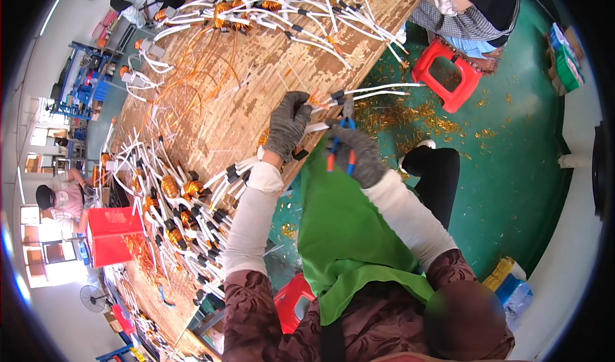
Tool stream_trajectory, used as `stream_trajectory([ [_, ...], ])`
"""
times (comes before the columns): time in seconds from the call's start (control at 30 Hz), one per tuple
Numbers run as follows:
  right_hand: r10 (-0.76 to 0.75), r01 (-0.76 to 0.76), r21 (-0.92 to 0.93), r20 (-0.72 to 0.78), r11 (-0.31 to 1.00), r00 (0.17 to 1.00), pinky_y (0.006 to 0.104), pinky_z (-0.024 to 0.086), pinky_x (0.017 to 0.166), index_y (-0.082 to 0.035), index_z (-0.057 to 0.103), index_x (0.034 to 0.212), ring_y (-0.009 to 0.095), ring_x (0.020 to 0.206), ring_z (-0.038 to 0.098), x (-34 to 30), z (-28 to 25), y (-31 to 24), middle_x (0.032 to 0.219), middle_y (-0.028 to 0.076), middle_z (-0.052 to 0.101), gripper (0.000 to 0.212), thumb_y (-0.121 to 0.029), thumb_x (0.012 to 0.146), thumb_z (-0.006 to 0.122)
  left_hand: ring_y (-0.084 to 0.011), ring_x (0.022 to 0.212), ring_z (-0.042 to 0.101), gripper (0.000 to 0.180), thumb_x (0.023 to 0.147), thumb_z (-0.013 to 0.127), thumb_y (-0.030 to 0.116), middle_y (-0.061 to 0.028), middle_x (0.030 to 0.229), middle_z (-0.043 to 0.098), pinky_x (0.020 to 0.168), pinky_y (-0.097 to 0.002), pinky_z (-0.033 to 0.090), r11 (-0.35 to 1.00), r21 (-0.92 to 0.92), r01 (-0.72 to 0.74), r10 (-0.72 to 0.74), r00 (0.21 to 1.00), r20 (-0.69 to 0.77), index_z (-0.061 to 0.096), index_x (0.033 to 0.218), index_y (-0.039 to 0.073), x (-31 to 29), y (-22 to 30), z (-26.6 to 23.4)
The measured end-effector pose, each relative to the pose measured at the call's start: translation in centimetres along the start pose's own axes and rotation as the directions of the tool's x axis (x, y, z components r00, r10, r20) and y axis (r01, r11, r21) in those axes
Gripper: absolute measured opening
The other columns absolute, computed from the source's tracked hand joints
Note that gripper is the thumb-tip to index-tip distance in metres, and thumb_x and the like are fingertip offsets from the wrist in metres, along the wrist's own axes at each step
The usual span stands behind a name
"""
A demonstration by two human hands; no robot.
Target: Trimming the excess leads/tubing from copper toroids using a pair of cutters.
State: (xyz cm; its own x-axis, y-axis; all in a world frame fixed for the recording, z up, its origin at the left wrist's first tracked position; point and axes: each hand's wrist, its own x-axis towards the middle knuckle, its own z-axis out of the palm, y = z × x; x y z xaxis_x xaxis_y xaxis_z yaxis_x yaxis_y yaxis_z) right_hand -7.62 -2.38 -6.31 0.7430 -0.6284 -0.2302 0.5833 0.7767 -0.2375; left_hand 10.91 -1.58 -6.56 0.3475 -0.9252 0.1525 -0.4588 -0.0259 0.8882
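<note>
My left hand (288, 126), in a grey glove, is closed on a wound copper coil with white-sleeved leads at the edge of the wooden table. Most of the coil is hidden by the glove. Its white leads (384, 92) stick out to the right, past the table edge, with black bands and bare orange wire near their base. My right hand (360, 154), also gloved, grips cutting pliers (348, 124) with blue and red handles. The pliers' jaws point away from me, right at the leads; I cannot tell whether they touch them.
Heaps of similar coils (192, 189) cover the table (211, 119) on the left and at its far end. A red stool (448, 74) stands on the green floor, with copper-coloured scraps (416, 122) scattered nearby. A seated person (474, 16) is at the far right; others work on the left.
</note>
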Motion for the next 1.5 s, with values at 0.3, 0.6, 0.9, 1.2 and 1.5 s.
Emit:
stream_trajectory([
  [0.3,-0.106,0.059,-0.273,-0.164,0.960,0.981,0.0328,0.052,0.059,-0.003,0.053,0.091,0.019,0.068,0.059,4.5,1.0,-0.5,0.078,0.009,0.059,0.011,-0.004,0.081,0.059,-0.0099,0.074,0.052,0.017,0.085,0.052,0.002,-0.0034,0.084,0.057,0.069,-0.0243,0.045,0.976,-0.190,0.109,-0.102,0.994,0.045,0.055,0.102,0.002,-0.8,1.7,0.3],
  [0.6,0.066,-0.066,-0.518,-0.018,0.853,0.998,0.0242,0.046,0.064,-0.001,0.055,0.104,0.012,0.071,0.056,5.9,2.6,-2.9,0.083,0.004,0.058,0.027,-0.011,0.080,0.063,-0.0119,0.080,0.055,0.016,0.084,0.050,-0.002,-0.0045,0.085,0.060,0.072,-0.0262,0.046,0.975,-0.217,0.052,-0.029,0.994,0.110,0.059,0.096,0.002,-1.7,0.8,-1.4],
  [0.9,0.036,-0.018,-0.664,0.013,0.747,0.999,0.0262,0.047,0.054,0.000,0.055,0.091,0.014,0.061,0.057,6.5,1.3,-4.1,0.070,0.005,0.058,0.017,-0.012,0.081,0.061,-0.0126,0.077,0.057,0.012,0.082,0.054,-0.003,-0.0059,0.082,0.061,0.069,-0.0268,0.046,0.985,-0.128,0.116,-0.104,0.989,0.101,0.059,0.093,0.000,-1.3,2.8,-0.6],
  [1.2,-0.078,0.040,-0.817,-0.007,0.576,0.997,0.0235,0.040,0.047,-0.002,0.057,0.081,0.009,0.051,0.049,6.1,2.6,-4.9,0.061,0.000,0.053,0.009,-0.011,0.080,0.060,-0.0242,0.078,0.061,0.015,0.079,0.058,0.005,-0.0125,0.084,0.062,0.070,-0.0326,0.047,0.999,-0.026,-0.027,0.028,0.998,0.059,0.061,0.093,0.001,-1.6,3.0,0.6],
  [1.5,-0.204,0.275,-0.947,0.240,0.165,0.949,0.0368,0.044,0.055,-0.004,0.057,0.078,0.029,0.058,0.056,6.6,3.0,-4.6,0.063,0.014,0.056,0.016,-0.018,0.074,0.063,-0.0331,0.076,0.060,0.023,0.078,0.059,0.016,-0.0168,0.085,0.061,0.066,-0.0414,0.046,0.861,0.482,-0.164,0.117,0.985,0.125,0.057,0.098,0.004,-2.1,4.0,0.7],
])
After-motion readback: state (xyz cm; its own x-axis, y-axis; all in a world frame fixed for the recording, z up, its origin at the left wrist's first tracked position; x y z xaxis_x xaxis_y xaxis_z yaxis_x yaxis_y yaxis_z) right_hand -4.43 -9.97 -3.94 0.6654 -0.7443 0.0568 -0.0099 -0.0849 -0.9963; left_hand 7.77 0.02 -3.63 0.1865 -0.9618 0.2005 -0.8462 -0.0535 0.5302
